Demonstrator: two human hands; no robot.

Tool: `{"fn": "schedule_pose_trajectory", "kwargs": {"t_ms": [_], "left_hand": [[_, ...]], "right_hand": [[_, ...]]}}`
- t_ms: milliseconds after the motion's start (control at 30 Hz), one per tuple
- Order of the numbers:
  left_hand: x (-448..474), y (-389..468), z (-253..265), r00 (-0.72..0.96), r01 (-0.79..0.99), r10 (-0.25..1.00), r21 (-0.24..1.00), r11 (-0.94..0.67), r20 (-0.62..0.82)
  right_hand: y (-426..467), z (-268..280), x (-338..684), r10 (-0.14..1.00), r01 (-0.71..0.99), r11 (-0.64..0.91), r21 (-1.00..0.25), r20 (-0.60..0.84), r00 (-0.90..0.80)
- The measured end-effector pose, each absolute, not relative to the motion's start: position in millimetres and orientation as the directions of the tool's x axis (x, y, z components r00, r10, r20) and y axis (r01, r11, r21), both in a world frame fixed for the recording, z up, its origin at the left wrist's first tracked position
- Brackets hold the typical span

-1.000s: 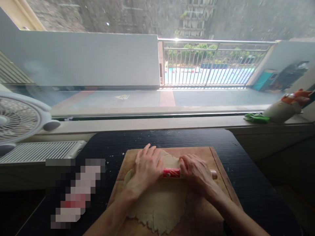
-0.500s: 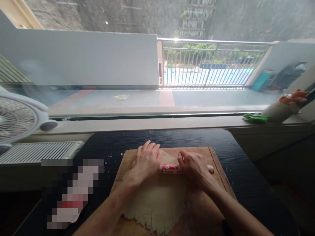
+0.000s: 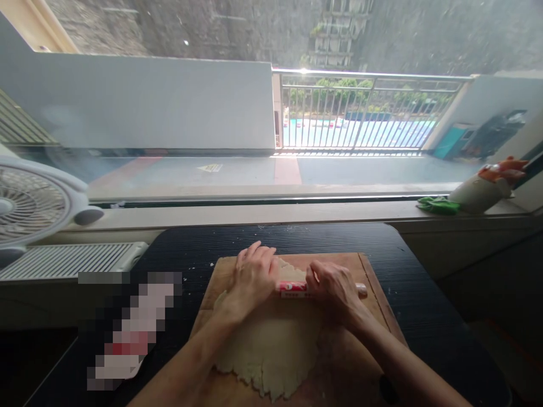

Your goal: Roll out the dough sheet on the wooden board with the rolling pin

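Note:
A sheet of pale dough with a ragged front edge lies rolled flat over a wooden board. Across its far part lies a rolling pin with a red and white label in the middle; one end pokes out on the right. My left hand grips the pin left of the label, fingers reaching forward over it, and hides that end. On the other side of the label my right hand is curled round the pin, its fingertips bent.
The board rests on a black table with white crumbs near the back. A blurred-out item lies at the left. Beyond are a white fan, a window sill, a green cloth and a pale container.
Both hands stay on the rolling pin in almost the same place. The pin's label shows a very slight shift, and the whole view has moved a little.

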State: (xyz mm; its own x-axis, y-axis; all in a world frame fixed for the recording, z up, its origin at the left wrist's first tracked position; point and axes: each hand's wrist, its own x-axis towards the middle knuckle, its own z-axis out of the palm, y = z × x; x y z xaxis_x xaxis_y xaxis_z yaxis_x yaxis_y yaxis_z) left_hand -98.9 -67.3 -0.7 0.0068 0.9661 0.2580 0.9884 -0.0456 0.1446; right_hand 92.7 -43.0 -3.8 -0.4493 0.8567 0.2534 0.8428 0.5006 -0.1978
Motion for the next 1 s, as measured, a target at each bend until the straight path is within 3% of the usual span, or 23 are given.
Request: {"fn": "schedule_pose_trajectory", "kwargs": {"t_ms": [167, 400, 633, 867, 1000], "left_hand": [[-92, -98, 6, 0.169, 0.976, 0.943, 0.081, -0.200, 0.287], [-106, -38, 5, -0.045, 0.993, 0.970, 0.114, 0.018, 0.238], [-101, -102, 3, 0.216, 0.968, 0.929, 0.059, -0.244, 0.301], [-108, -44, 2, 0.037, 0.996, 0.970, 0.072, -0.055, 0.239], [-109, -49, 1, 0.066, 0.995, 0.972, 0.065, -0.082, 0.224]], "right_hand": [[-48, -6, 94, 0.818, 0.806, 0.555, -0.207, 0.310, -0.484], [0, 5, 75, 0.887, 0.888, 0.434, -0.154, 0.246, -0.391], [-47, -9, 98, 0.820, 0.830, 0.534, -0.160, 0.336, -0.463], [7, 4, 79, 0.898, 0.900, 0.420, -0.114, 0.199, -0.393], [-4, 2, 83, 0.886, 0.887, 0.443, -0.130, 0.213, -0.412]]}}
